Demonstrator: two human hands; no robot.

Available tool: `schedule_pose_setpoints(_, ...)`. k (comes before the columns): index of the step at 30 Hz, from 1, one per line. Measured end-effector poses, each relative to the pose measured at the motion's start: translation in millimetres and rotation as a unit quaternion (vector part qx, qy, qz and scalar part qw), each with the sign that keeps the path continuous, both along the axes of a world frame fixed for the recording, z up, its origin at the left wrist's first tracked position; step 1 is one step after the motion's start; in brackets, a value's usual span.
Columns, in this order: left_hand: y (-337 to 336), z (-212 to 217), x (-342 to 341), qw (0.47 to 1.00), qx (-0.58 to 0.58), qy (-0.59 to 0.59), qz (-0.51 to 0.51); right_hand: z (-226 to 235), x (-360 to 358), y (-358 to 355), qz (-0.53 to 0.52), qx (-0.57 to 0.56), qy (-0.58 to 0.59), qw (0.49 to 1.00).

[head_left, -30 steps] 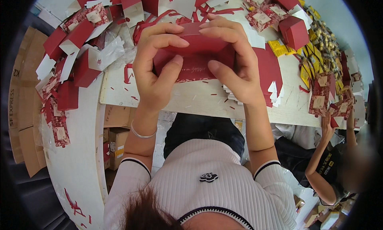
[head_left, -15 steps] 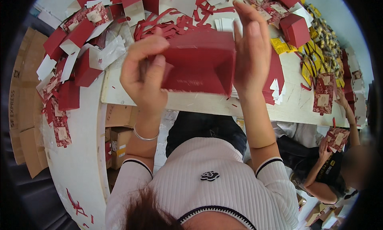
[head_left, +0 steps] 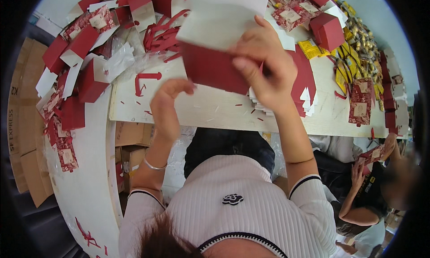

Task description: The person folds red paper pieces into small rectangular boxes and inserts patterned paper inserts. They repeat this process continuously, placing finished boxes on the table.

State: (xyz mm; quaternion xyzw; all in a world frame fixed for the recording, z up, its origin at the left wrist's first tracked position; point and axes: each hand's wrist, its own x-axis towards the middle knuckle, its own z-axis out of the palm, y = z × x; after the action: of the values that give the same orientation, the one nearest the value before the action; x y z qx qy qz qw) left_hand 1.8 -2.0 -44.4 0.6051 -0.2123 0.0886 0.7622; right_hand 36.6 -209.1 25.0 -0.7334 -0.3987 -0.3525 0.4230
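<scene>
A red cardboard box (head_left: 212,70) with a white inner side hangs tilted over the table, its large white flap (head_left: 224,16) raised at the back. My right hand (head_left: 268,63) grips the box at its right edge, thumb on the red front and fingers bent over the rim, a little blurred. Near the box's lower left corner is my left hand (head_left: 168,106), fingers loosely curved and apart, with nothing in it; whether a fingertip brushes the corner, I cannot tell. Beneath and beside my right hand lies a stack of flat red card sheets (head_left: 304,83) with white edges.
Made-up red boxes (head_left: 92,79) and patterned cards crowd the left side. Red card strips (head_left: 163,38) lie behind the box, and scraps dot the white table (head_left: 215,119). Yellow packets (head_left: 345,74) and another red box (head_left: 327,29) stand right. A co-worker (head_left: 367,186) there handles a patterned box.
The box has turned, and its white inside and flap now show. My left hand has come off it and dropped lower; my right hand has closed on its right edge.
</scene>
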Motion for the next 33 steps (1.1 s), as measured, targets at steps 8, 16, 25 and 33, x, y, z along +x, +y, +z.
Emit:
schedule_pose_setpoints(8, 40.9, -1.3, 11.1, 0.868, -0.342, 0.297, -0.203, -60.9, -33.3, 29.7, 0.110, -0.285, -0.261, 0.916)
schedule_pose_setpoints(16, 10.7, -15.4, 4.8, 0.971, -0.119, 0.198, -0.065, -87.3, -44.8, 15.3, 0.149, 0.077, 0.336, 0.927)
schedule_pose_setpoints(25, 10.4, -34.5, 3.4, 0.805, -0.204, 0.428, -0.356, -87.8, -44.8, 0.5, 0.198, 0.364, 0.562, 0.716)
schedule_pose_setpoints(33, -37.8, -16.7, 29.6, 0.868, -0.244, 0.419, -0.110, -62.9, -35.1, -26.0, 0.016, 0.303, 0.390, 0.870)
